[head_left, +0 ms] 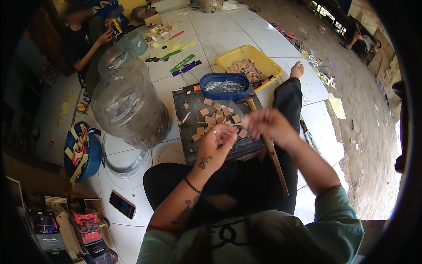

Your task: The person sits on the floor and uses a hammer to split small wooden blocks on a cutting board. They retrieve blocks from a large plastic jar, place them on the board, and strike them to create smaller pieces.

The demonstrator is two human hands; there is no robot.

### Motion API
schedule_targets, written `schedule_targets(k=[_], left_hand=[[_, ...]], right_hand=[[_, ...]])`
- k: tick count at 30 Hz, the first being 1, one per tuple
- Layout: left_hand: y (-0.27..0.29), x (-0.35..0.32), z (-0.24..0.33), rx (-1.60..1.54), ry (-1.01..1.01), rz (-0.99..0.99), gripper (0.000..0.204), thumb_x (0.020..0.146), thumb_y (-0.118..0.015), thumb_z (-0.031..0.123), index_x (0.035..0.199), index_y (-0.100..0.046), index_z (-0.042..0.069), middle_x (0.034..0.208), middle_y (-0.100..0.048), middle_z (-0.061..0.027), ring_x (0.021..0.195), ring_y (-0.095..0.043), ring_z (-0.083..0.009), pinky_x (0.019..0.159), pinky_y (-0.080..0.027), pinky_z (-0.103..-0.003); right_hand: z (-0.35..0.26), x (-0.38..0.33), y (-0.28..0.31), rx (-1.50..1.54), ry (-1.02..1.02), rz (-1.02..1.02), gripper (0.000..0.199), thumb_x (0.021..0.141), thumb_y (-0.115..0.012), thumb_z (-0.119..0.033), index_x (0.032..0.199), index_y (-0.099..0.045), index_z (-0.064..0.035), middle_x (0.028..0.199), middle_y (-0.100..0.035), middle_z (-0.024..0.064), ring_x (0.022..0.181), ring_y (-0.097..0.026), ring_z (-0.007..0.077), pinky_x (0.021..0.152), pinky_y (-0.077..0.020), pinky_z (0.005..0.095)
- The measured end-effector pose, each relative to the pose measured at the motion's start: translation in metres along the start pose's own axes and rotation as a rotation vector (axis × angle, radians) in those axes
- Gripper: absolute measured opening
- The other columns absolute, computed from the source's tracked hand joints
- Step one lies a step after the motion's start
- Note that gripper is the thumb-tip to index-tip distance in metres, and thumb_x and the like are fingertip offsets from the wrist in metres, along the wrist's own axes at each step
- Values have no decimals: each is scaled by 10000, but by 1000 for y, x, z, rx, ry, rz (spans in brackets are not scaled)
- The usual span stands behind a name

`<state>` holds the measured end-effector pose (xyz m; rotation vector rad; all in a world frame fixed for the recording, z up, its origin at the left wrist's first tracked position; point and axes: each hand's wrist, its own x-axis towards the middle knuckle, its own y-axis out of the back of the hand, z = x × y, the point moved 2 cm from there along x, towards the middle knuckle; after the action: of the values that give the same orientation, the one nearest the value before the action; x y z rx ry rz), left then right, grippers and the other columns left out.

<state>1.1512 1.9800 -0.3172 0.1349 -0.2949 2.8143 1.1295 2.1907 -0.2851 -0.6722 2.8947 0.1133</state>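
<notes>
My left hand (217, 144) is closed in a pinch above the near part of a dark board (187, 145); what its fingertips hold, if anything, is too small to make out. Close by on the right, my right hand (273, 126) is smeared by motion, so its finger grip is unclear. Small square wooden blocks (204, 111) lie scattered over the board beneath both hands. A hammer (273, 163) with a wooden handle rests along the board's right side, its handle reaching over my right leg. At the board's far edge stands a blue oval tub (225, 94) of thin metal pins.
Beyond the tub sits a yellow basin (274, 70) of wooden pieces. To the left stand a large cloudy plastic container (127, 105), a coil of wire (125, 165), a blue bowl (93, 160) of strips and a phone (122, 204). Another person (81, 42) sits at the far left.
</notes>
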Motion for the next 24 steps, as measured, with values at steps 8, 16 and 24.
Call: schedule_targets(k=[8, 16, 24], left_hand=[[67, 33, 1, 1124, -276, 132, 336, 785, -749, 201, 1079, -684, 53, 1069, -633, -88, 1006, -562, -283, 905, -453, -386], [56, 43, -11, 1198, -362, 84, 250, 742, -766, 166, 978, -739, 88, 1067, -612, -56, 1035, -537, -285, 914, -417, -403], [59, 48, -6, 1016, -348, 98, 201, 703, -782, 100, 886, -716, 52, 937, -630, -70, 921, -595, -281, 823, -471, -382]], right_hand=[[-35, 131, 90, -845, 250, 703, 423, 841, -691, -234, 1202, -612, -27, 1036, -697, 136, 867, -690, 246, 790, -542, 353], [-29, 193, 0, -1382, -65, 266, 239, 771, -703, -179, 948, -716, -18, 993, -698, 207, 953, -684, 339, 834, -553, 401], [-27, 187, 21, -959, 150, 355, 206, 823, -653, -163, 935, -704, 2, 970, -708, 167, 820, -697, 260, 729, -556, 355]])
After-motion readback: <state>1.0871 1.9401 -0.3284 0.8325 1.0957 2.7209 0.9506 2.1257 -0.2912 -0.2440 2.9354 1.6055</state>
